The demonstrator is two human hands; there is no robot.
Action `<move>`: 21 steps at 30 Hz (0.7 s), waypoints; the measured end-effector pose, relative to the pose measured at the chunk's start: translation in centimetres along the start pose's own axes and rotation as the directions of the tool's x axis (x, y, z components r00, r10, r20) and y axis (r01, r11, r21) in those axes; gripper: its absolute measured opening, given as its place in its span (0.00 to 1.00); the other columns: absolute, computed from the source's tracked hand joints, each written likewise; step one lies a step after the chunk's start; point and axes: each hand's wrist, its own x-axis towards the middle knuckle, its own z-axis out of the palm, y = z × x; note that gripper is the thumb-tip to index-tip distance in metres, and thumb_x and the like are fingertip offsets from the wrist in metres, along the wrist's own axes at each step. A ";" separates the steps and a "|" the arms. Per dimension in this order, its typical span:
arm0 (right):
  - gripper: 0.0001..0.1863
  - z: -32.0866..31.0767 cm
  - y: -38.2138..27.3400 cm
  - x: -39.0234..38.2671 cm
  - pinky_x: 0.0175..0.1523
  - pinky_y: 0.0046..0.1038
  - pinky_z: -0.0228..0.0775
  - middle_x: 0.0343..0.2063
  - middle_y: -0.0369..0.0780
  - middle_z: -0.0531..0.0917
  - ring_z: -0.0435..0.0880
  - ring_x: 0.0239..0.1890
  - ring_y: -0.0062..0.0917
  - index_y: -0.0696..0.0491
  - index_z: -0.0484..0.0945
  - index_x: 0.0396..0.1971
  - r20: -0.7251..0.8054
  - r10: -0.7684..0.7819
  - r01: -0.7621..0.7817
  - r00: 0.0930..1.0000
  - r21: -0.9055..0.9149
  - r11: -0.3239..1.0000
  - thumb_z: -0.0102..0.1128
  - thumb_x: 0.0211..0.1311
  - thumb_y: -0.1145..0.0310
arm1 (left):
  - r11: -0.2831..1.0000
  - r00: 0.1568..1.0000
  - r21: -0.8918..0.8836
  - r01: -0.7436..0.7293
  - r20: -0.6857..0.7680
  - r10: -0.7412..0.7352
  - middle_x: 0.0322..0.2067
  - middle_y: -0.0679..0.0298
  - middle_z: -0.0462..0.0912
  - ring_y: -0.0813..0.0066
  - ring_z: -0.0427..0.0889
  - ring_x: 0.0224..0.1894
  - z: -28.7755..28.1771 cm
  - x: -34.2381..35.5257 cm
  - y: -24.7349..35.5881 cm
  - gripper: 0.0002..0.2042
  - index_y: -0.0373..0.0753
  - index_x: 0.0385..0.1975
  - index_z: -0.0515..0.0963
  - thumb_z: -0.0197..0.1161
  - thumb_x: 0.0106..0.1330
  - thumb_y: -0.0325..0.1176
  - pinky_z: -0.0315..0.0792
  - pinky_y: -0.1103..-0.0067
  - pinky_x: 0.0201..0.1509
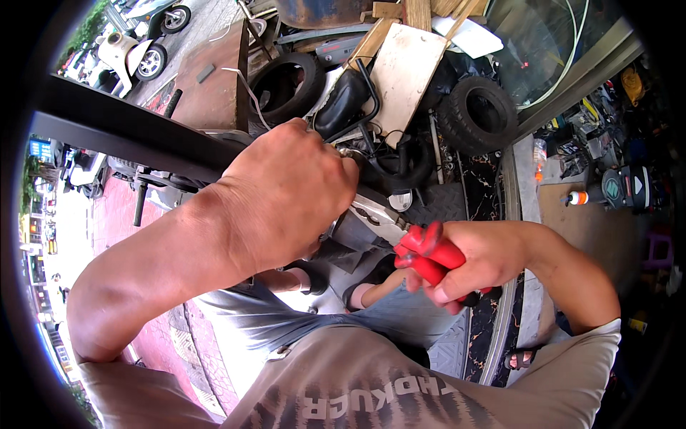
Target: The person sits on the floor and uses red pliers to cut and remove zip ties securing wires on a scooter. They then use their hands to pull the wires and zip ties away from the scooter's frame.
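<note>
My left hand [279, 196] is closed, knuckles up, around something I cannot make out at the centre. Red-handled pliers [436, 257] are in my right hand [486, 257], lower right of it, with the fingers wrapped round the grips. A silvery metal piece [379, 218] with openings stretches from under my left hand to the head of the pliers; where one ends and the other begins is unclear. A dark metal bar [136, 125] crosses behind my left wrist, beside a handlebar grip [140, 204].
Old tyres [477, 118], boards [400, 79] and a black seat-like part [343, 100] are piled ahead. A white scooter [125, 57] stands at the upper left. A cluttered area with a bottle [577, 198] lies at right, and a sandalled foot [520, 359] shows at lower right.
</note>
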 end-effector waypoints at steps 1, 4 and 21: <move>0.20 0.3 0.4 0.3 0.52 0.32 0.85 0.37 0.39 0.89 0.90 0.39 0.23 0.64 0.80 0.57 -0.011 -0.060 0.060 0.998 -0.002 0.998 0.72 0.74 0.68 | 1.000 1.000 0.025 -0.005 -0.014 0.005 0.40 0.58 0.91 0.58 0.92 0.50 0.1 -0.1 0.1 0.29 0.35 0.44 0.83 0.89 0.54 0.51 0.80 0.67 0.63; 0.24 1.2 1.3 1.4 0.58 0.32 0.85 0.39 0.38 0.91 0.90 0.41 0.23 0.65 0.80 0.60 -0.033 -0.191 0.190 0.981 -0.040 0.981 0.74 0.78 0.62 | 0.996 0.998 0.089 -0.009 -0.065 0.015 0.38 0.59 0.95 0.60 0.96 0.47 0.4 -0.4 0.1 0.26 0.34 0.46 0.86 0.87 0.60 0.49 0.82 0.69 0.59; 0.17 4.5 1.3 0.7 0.50 0.33 0.79 0.34 0.36 0.86 0.83 0.37 0.26 0.60 0.82 0.51 -0.397 -0.222 0.055 0.891 -0.391 0.919 0.75 0.69 0.69 | 0.999 0.996 0.047 -0.017 -0.082 0.021 0.34 0.58 0.95 0.58 0.98 0.44 0.6 -0.3 -0.1 0.23 0.34 0.42 0.90 0.88 0.57 0.46 0.88 0.68 0.53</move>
